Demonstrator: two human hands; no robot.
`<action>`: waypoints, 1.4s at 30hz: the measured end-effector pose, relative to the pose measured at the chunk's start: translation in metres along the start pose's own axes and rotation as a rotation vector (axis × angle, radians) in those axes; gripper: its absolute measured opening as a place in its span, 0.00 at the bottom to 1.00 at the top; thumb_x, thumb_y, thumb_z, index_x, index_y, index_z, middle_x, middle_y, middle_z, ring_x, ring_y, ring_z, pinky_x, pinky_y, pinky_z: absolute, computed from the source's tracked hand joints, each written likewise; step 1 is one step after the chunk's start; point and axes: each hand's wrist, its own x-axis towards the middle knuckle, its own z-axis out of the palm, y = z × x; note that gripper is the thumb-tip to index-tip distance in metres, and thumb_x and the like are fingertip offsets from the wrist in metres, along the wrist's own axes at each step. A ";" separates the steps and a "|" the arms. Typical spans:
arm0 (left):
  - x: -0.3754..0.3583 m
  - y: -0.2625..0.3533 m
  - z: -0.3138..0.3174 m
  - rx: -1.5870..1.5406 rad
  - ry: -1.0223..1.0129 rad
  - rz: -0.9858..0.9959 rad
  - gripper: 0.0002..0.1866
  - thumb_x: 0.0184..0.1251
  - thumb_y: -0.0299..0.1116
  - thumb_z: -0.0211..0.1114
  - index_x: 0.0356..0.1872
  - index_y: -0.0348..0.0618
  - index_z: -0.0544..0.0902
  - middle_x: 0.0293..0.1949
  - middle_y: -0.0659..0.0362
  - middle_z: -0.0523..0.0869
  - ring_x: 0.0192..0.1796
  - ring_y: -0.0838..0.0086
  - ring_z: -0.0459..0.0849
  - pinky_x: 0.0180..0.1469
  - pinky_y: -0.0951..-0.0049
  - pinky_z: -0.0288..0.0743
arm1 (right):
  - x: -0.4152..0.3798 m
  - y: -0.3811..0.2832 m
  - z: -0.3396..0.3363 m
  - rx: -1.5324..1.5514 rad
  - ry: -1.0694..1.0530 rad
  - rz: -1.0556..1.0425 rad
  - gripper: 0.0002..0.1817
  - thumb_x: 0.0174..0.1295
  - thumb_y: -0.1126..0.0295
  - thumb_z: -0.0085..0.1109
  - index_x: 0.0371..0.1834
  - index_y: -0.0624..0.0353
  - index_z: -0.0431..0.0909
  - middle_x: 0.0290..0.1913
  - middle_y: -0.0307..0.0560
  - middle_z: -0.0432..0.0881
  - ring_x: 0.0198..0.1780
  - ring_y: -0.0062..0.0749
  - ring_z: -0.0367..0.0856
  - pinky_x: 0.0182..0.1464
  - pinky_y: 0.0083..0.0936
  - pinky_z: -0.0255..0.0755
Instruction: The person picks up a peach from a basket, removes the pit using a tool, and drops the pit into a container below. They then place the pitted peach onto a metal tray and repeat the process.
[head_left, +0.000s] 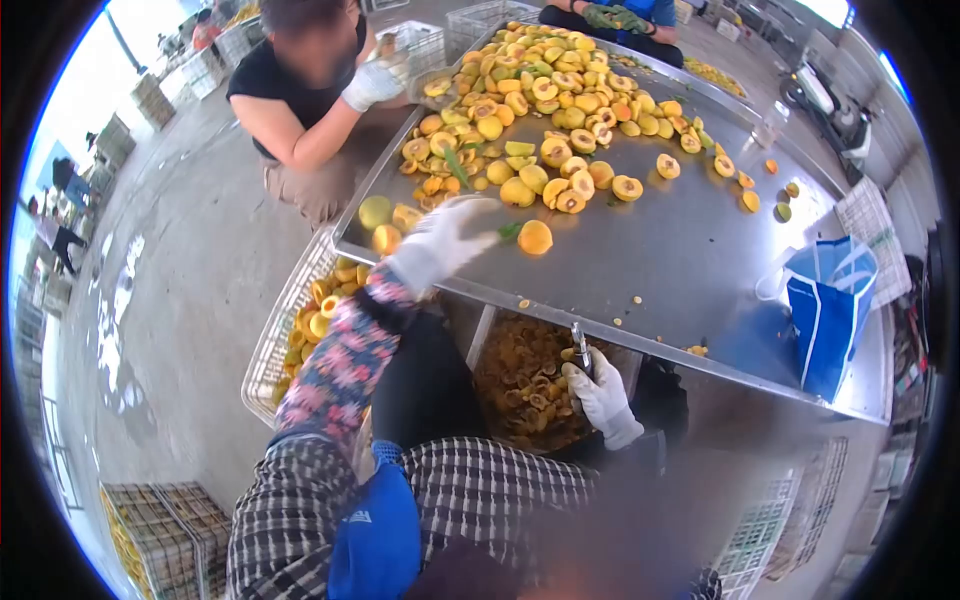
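My left hand (445,242), in a white glove, is over the near left edge of the metal table (690,270). Its fingers are stretched out toward a whole-looking yellow peach (535,237) with a green leaf beside it. Halved peaches (570,200) lie just beyond. Lower down, my right hand (605,402), also gloved, is closed around a small shiny metal hand tool (582,350) that points up toward the table edge. Under this hand is a bin of brownish peach pits and scraps (530,390).
A large pile of halved peaches (560,75) covers the table's far side. Left of my legs stands a white crate (268,365) of peach halves. A blue bag (832,315) rests at the table's right corner. Co-workers (310,100) sit across the table and at the left.
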 end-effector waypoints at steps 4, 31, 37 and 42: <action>0.059 -0.010 0.086 0.146 -0.198 0.081 0.26 0.61 0.42 0.67 0.60 0.48 0.78 0.59 0.49 0.79 0.62 0.56 0.77 0.64 0.60 0.71 | -0.003 0.003 -0.004 -0.075 0.027 0.020 0.15 0.68 0.63 0.62 0.52 0.62 0.76 0.31 0.30 0.75 0.27 0.12 0.68 0.29 0.16 0.66; -0.031 0.095 0.085 -1.322 0.274 -0.462 0.25 0.81 0.51 0.44 0.53 0.38 0.77 0.41 0.54 0.85 0.42 0.74 0.82 0.48 0.74 0.78 | 0.015 -0.059 0.062 -0.671 0.153 -0.631 0.14 0.66 0.74 0.53 0.52 0.64 0.63 0.31 0.63 0.78 0.34 0.64 0.79 0.33 0.46 0.69; -0.036 0.087 0.086 -1.317 0.213 -0.511 0.25 0.81 0.51 0.44 0.53 0.37 0.76 0.40 0.54 0.84 0.41 0.73 0.82 0.45 0.75 0.78 | 0.018 -0.065 0.049 -0.901 0.062 -0.436 0.18 0.65 0.71 0.55 0.54 0.65 0.65 0.33 0.67 0.80 0.35 0.65 0.81 0.35 0.49 0.74; -0.041 0.082 0.103 -1.256 0.351 -0.470 0.25 0.81 0.51 0.44 0.54 0.37 0.76 0.41 0.54 0.84 0.40 0.73 0.81 0.46 0.75 0.77 | 0.022 -0.047 0.059 -0.572 0.039 -0.563 0.16 0.65 0.75 0.54 0.53 0.65 0.64 0.34 0.61 0.79 0.37 0.62 0.80 0.37 0.45 0.72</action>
